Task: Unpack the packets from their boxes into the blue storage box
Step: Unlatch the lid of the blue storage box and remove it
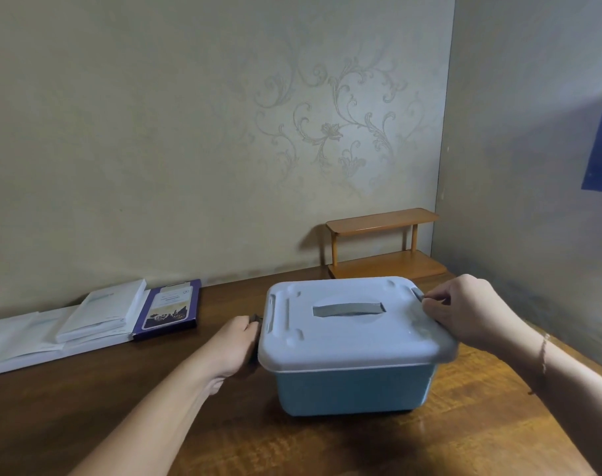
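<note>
The blue storage box (352, 389) stands on the wooden table with its pale lid (347, 338) on; a grey carry handle lies flat in the lid's middle. My left hand (234, 341) grips the dark grey latch (256, 319) on the box's left side. My right hand (464, 312) pinches the grey latch (418, 293) at the lid's right edge. Flat white packet boxes (100, 312) are stacked at the table's far left, next to a purple one (170, 309).
A small two-tier wooden shelf (385, 243) stands behind the box against the patterned wall. The right wall runs close along the table's right edge, with a blue cloth (601, 142) hanging on it. Bare wooden table (189, 424) spreads in front.
</note>
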A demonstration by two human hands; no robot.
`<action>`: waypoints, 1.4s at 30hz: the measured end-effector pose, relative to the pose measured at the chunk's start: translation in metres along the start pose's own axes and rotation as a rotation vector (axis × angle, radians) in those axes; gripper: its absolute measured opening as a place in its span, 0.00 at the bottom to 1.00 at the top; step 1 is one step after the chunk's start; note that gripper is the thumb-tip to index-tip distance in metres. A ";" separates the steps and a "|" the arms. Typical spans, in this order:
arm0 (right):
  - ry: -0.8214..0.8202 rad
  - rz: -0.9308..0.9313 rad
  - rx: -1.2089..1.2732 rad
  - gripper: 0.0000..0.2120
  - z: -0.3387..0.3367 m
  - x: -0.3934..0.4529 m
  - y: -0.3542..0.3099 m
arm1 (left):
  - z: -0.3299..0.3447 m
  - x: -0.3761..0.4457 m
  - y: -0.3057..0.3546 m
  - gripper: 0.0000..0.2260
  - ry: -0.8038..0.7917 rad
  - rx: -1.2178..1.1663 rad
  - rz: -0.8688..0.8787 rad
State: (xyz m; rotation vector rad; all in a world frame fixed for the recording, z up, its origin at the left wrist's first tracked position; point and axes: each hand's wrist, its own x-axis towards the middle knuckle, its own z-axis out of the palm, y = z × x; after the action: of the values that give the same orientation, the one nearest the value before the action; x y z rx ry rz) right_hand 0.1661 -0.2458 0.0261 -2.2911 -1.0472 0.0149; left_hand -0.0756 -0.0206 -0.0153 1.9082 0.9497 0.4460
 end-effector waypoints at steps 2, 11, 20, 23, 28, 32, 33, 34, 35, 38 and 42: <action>0.001 0.021 0.123 0.22 0.001 -0.001 0.005 | -0.002 -0.006 -0.005 0.17 -0.014 -0.046 -0.003; -0.049 0.200 0.481 0.10 0.026 -0.023 0.032 | -0.004 -0.017 -0.025 0.12 -0.003 -0.175 0.051; -0.036 -0.065 0.238 0.28 0.011 -0.034 0.017 | -0.012 -0.028 -0.013 0.17 0.211 0.009 0.328; -0.047 -0.001 0.265 0.31 0.015 -0.033 0.015 | -0.007 -0.036 -0.009 0.11 0.105 -0.107 0.291; -0.093 0.013 0.369 0.28 0.007 -0.039 0.005 | -0.012 -0.042 -0.010 0.17 -0.049 -0.299 0.284; -0.093 -0.054 0.547 0.14 -0.019 -0.032 -0.020 | -0.028 -0.035 0.006 0.35 -0.059 -0.352 0.359; -0.057 -0.078 0.568 0.14 -0.026 -0.024 -0.027 | -0.033 -0.030 0.016 0.33 -0.082 -0.338 0.376; -0.022 -0.098 0.569 0.15 -0.031 -0.012 -0.033 | -0.037 -0.023 0.026 0.30 -0.100 -0.330 0.388; 0.001 -0.107 0.559 0.16 -0.034 0.004 -0.038 | -0.040 -0.014 0.036 0.27 -0.099 -0.344 0.392; -0.050 -0.024 0.512 0.25 -0.031 0.059 -0.046 | -0.050 0.021 0.058 0.20 -0.032 -0.479 0.312; -0.318 0.109 0.529 0.27 -0.001 0.118 -0.032 | -0.052 0.075 0.051 0.34 0.008 -0.452 0.200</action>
State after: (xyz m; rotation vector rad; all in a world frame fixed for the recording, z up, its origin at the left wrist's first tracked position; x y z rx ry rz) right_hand 0.2251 -0.1492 0.0714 -1.8860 -0.9288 0.6419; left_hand -0.0394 0.0536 0.0488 1.5898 0.6001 0.7206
